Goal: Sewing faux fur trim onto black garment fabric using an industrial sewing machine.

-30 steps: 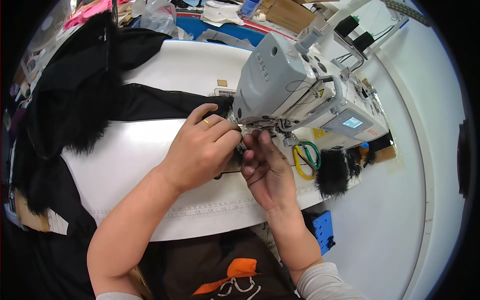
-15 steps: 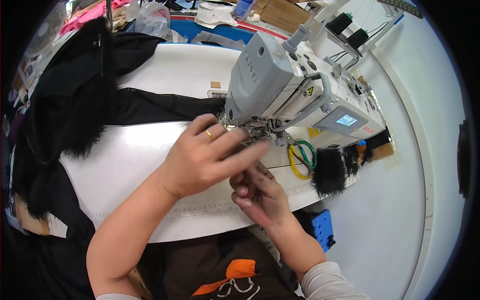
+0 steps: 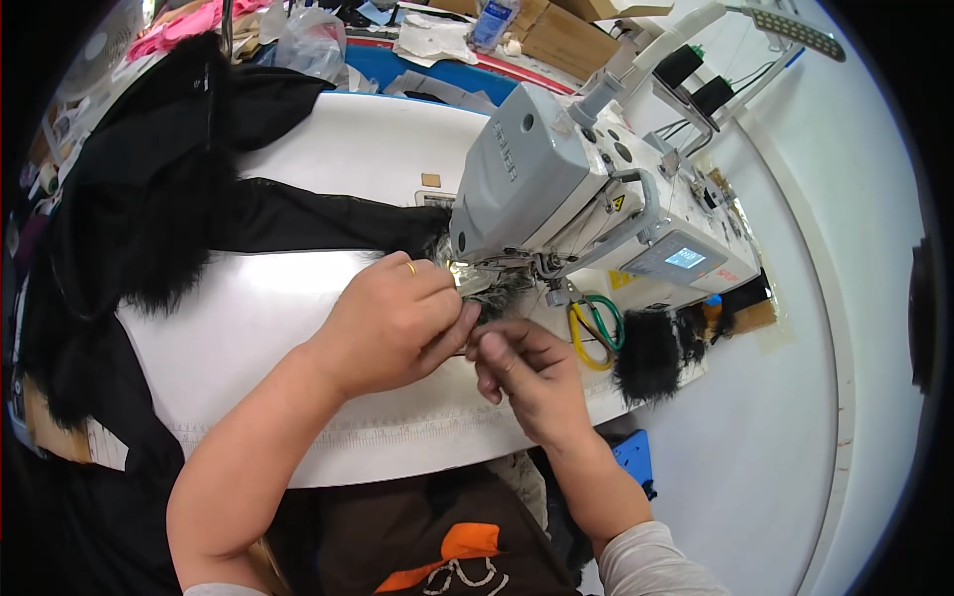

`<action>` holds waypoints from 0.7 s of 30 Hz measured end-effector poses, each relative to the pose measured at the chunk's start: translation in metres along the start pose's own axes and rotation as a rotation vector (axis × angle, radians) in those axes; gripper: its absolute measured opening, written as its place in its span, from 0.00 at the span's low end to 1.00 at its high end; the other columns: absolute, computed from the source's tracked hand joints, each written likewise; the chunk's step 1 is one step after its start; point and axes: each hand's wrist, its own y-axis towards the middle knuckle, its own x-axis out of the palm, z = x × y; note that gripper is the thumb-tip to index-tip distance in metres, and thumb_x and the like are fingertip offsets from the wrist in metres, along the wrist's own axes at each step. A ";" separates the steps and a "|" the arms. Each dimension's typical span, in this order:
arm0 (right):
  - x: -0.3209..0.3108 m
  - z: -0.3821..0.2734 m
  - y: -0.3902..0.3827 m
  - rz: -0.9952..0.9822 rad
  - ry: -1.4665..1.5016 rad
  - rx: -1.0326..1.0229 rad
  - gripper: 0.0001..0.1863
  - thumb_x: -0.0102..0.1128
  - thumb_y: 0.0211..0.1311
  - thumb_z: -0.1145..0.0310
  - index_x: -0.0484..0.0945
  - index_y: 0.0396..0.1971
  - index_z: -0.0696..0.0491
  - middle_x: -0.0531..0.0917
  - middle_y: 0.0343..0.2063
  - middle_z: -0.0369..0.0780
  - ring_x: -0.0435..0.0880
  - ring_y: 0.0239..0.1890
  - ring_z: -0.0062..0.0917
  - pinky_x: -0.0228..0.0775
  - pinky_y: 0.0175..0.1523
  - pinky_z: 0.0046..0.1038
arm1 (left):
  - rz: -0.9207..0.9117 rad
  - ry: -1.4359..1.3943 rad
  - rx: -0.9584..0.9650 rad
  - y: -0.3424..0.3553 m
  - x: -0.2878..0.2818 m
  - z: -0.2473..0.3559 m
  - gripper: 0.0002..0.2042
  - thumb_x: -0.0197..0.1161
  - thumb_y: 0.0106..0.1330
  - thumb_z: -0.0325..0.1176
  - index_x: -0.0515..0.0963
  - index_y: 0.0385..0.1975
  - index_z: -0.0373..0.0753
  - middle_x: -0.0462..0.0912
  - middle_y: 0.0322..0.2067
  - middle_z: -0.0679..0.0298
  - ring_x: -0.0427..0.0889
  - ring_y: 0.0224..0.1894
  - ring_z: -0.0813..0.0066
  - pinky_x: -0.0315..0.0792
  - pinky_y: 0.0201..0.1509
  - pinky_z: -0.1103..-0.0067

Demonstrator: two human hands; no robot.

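Note:
A black garment with fur trim (image 3: 129, 189) lies over the left of the white table. Its long black sleeve (image 3: 318, 219) runs right to the needle area of a grey and white sewing machine (image 3: 527, 179). Dark fur (image 3: 502, 296) shows at the sleeve's end, beside the presser foot. Just in front of it, my left hand (image 3: 393, 318), a gold ring on one finger, is closed with thumb and forefinger pinched. My right hand (image 3: 537, 377) pinches close to the left fingertips. Whatever lies between the fingers is too small to make out.
Scissors with yellow and green handles (image 3: 596, 333) lie right of my right hand, near a black fur piece (image 3: 646, 358). A printed ruler (image 3: 397, 432) follows the table's front edge. Behind stand a blue bin (image 3: 383, 70), a clear bottle (image 3: 493, 25) and cardboard boxes (image 3: 571, 40).
My left hand's stretched fingers have folded into a pinch. The right hand has turned, its thumb and forefinger now pinched beside the left fingertips. Fur at the needle area shows more.

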 end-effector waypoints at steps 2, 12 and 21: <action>0.005 0.001 -0.007 -0.037 -0.135 0.000 0.10 0.66 0.78 0.68 0.86 0.47 0.60 0.88 0.35 0.36 0.78 0.30 0.15 0.71 0.34 0.20 | 0.039 -0.137 -0.172 0.002 -0.003 0.002 0.08 0.66 0.70 0.26 0.78 0.28 0.36 0.80 0.29 0.61 0.79 0.29 0.61 0.71 0.35 0.70; -0.006 0.010 -0.010 -0.133 -0.340 0.103 0.11 0.66 0.66 0.76 0.84 0.48 0.59 0.84 0.30 0.32 0.79 0.33 0.13 0.72 0.38 0.21 | -0.093 -1.053 -0.553 0.015 0.012 0.046 0.12 0.71 0.73 0.31 0.86 0.52 0.34 0.91 0.39 0.64 0.84 0.40 0.81 0.79 0.47 0.78; -0.017 -0.018 -0.005 0.052 -0.373 -0.006 0.09 0.63 0.77 0.72 0.85 0.51 0.59 0.87 0.36 0.34 0.77 0.32 0.12 0.71 0.37 0.20 | -0.129 -0.555 -0.412 0.005 -0.006 0.024 0.06 0.68 0.73 0.30 0.84 0.39 0.34 0.86 0.28 0.59 0.85 0.29 0.60 0.77 0.36 0.71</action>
